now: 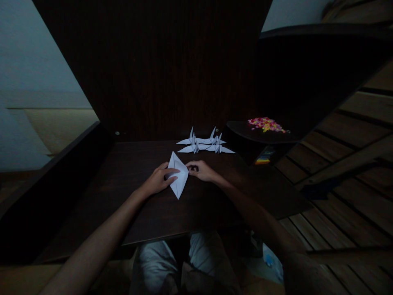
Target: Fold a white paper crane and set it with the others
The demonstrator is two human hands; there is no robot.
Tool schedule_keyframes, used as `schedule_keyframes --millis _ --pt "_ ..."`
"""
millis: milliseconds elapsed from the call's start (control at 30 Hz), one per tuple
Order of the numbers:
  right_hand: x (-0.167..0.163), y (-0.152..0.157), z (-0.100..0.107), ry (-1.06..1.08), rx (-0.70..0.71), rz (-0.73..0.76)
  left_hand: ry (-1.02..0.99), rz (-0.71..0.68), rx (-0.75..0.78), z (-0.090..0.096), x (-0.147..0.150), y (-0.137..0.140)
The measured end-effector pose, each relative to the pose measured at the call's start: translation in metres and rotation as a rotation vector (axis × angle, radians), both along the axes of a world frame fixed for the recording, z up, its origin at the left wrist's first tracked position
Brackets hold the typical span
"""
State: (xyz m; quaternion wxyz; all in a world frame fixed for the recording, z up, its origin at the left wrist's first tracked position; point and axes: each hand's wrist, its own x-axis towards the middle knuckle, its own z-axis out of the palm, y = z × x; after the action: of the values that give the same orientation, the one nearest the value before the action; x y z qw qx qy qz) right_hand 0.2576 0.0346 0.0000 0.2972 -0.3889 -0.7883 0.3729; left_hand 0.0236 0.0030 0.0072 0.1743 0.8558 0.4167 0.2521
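Observation:
A white sheet of folded origami paper (180,182), diamond-shaped with crease lines, lies on the dark desk between my hands. My left hand (160,179) rests on its left side, thumb and a finger stretched over the paper. At the right corner, my right hand (199,170) pinches the edge between thumb and curled fingers. Just beyond, several finished white paper cranes (217,148) stand in two rows with their wings spread.
A rounded side shelf (242,133) at the right carries a heap of small pink, red and yellow pieces (266,124). Below it sits a small item with rainbow colours (263,157). A tall dark panel (178,73) closes off the back; a raised side board (55,164) runs along the left.

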Motion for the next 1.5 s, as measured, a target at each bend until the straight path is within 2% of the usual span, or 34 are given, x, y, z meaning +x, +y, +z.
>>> schedule_keyframes --millis 267,500,1133,1500 --pt "-0.004 -0.002 0.0 0.024 0.015 -0.034 -0.064 -0.03 -0.012 -0.001 0.001 0.0" --pt "-0.007 0.0 -0.003 0.058 -0.028 -0.043 -0.076 -0.033 -0.036 0.002 0.002 -0.002" --pt "-0.014 -0.001 -0.008 0.099 0.04 -0.016 -0.164 -0.053 -0.004 0.0 0.003 -0.002" --pt "-0.024 -0.013 -0.002 0.044 0.133 -0.123 -0.316 -0.08 -0.084 -0.009 0.005 -0.001"
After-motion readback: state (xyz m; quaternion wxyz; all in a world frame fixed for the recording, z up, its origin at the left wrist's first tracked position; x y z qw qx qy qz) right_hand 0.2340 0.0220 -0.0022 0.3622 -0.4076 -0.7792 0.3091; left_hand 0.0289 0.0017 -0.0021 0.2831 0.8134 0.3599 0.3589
